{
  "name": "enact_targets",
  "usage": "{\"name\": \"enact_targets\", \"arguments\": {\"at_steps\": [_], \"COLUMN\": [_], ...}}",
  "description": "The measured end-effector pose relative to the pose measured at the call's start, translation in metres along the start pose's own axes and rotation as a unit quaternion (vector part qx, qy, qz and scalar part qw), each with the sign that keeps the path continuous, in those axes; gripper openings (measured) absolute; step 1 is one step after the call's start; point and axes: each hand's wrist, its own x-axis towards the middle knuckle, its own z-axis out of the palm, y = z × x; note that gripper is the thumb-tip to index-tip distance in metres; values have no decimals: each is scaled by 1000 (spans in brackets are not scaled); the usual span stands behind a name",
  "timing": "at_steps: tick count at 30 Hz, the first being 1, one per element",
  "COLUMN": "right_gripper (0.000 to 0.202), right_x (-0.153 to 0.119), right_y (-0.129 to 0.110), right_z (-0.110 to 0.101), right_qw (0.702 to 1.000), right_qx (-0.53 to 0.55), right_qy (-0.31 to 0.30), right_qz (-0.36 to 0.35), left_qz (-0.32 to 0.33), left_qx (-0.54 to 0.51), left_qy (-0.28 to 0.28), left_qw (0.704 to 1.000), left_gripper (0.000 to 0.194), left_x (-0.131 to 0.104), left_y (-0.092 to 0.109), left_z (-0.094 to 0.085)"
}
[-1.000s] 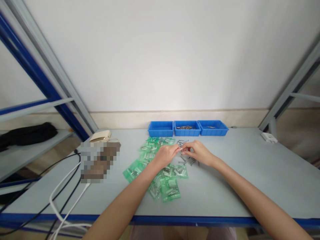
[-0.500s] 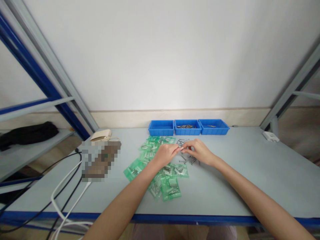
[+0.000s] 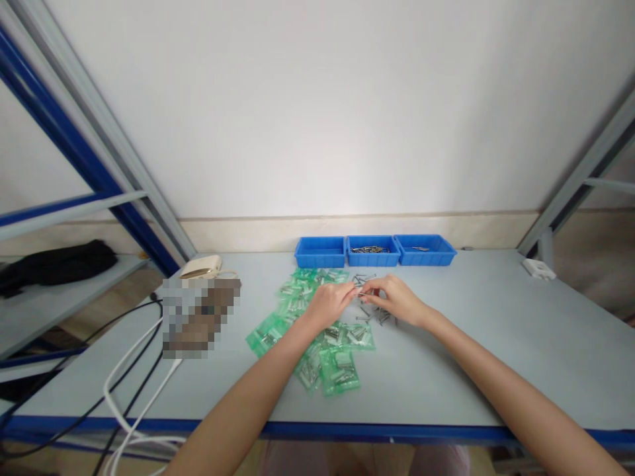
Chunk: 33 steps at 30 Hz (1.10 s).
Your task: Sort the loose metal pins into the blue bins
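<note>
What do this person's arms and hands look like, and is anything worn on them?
The left hand and right hand are human and ungloved. The left forearm and right forearm are bare, with no sleeves in view. No watch or bracelet shows; rings can't be ruled out.

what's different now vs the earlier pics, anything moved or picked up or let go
Hardly anything: the whole scene sits slightly differently in the picture, as if the camera shifted a little. No pick-up or release shows; the left hand and right hand still meet at the fingertips, with a small piece there too tiny to identify. Green bags, loose screws and blue bins stayed put.
</note>
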Motion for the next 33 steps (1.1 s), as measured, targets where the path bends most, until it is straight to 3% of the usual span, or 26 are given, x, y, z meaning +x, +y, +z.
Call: {"name": "enact_targets", "arguments": {"at_steps": [7,15,20,27,33], "right_gripper": [37,23,28,24,30], "right_x": [0,0,0,0,0], "right_y": [4,4,2,4,0], "right_z": [-1,3,0,4,2], "right_qw": [1000,1000,1000,1000,1000], "right_qx": [-2,-16,1,-11,-12], "right_qy": [-2,10,4,10,11], "right_qz": [-6,-10,-15,-12,-13], "left_qz": [3,9,22,32,23], "left_qx": [-27,-8,-44,2,-49], "left_qy": [-1,19,35,31,42], "left_qw": [1000,1000,998,999,998], "left_gripper": [32,37,32,41,35], "left_x": [-1,0,-1,-1,-1], "left_y": [2,0,0,-1,0], "left_z": [-1,1,0,3,1]}}
